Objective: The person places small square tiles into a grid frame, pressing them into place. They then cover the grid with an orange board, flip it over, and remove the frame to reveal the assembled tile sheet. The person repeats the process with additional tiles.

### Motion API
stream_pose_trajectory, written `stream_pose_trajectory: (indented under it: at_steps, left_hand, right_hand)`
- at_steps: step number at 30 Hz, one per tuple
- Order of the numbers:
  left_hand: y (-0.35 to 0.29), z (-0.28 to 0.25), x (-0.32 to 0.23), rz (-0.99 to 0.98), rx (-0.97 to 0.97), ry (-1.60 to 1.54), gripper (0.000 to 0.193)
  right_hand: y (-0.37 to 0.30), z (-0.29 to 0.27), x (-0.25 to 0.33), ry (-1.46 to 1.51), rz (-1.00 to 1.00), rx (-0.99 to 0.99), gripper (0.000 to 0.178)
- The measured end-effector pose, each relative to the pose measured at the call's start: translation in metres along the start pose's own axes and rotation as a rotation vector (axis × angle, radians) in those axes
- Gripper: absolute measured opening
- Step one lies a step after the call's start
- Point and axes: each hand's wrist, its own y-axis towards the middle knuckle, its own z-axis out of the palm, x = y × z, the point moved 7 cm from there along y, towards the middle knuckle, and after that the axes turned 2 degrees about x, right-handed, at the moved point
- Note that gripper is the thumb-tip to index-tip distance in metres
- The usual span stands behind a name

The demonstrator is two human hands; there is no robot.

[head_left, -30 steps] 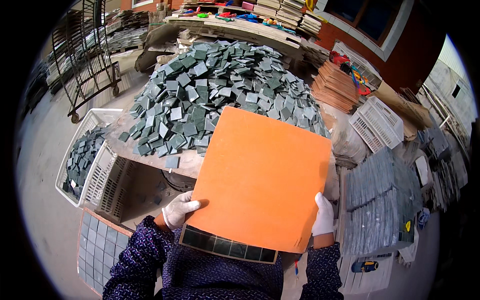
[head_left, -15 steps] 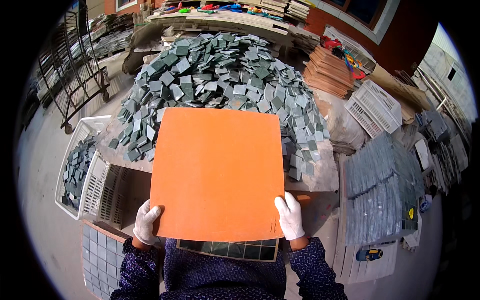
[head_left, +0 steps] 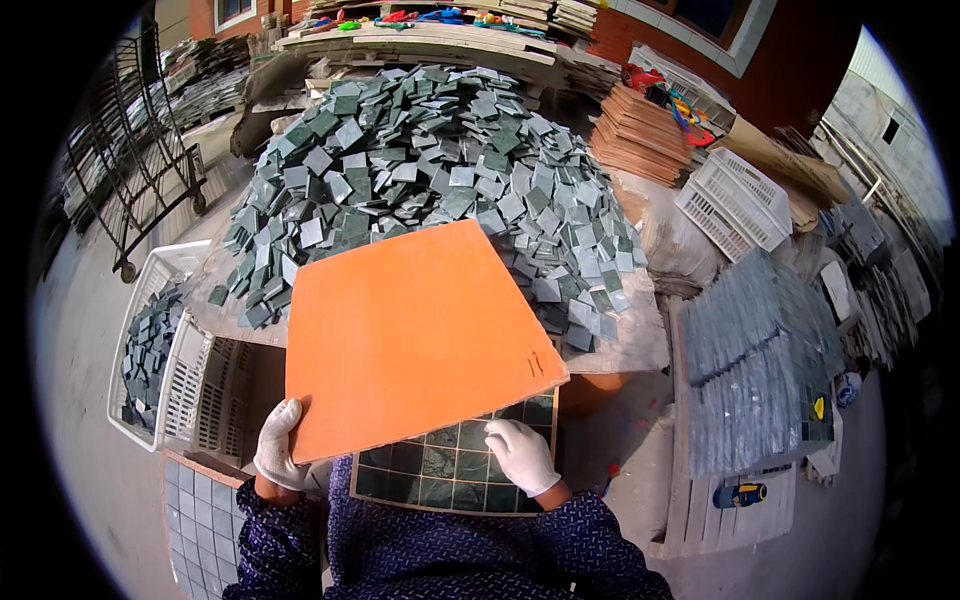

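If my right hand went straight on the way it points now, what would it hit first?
Your right hand would likely meet the orange board, whose edge lies just ahead; depth is unclear, so it might slip underneath, over the dark tile sheet.

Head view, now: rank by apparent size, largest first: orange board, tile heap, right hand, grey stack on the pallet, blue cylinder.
1. tile heap, though partly covered
2. orange board
3. grey stack
4. right hand
5. blue cylinder

Image size only; the board and hand look nearer the camera.
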Motion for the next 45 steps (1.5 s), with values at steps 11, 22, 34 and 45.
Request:
stream_pose_trajectory:
  at_steps: [11,22,34,45]
  left_hand:
    - [0.02,0.01,0.013,0.104,0.024,-0.041,0.051]
    - [0.028,-0.025,0.061,-0.048,-0.093,-0.202,0.052]
    - [0.042,-0.041,0.073,0.075,0.081,-0.142,0.071]
    - [0.043,-0.054,0.083,0.098,0.096,-0.222,0.072]
  right_hand:
    - [0.04,0.022,0.015,-0.441,0.051,0.3,0.038]
    - [0.033,-0.003,0.113,-0.736,-0.171,1.048,0.016]
    - [0.175,-0.003,0.196,0.045,-0.402,0.09,0.031]
    - [0.197,-0.096,-0.119,-0.518,0.458,-0.1,0.057]
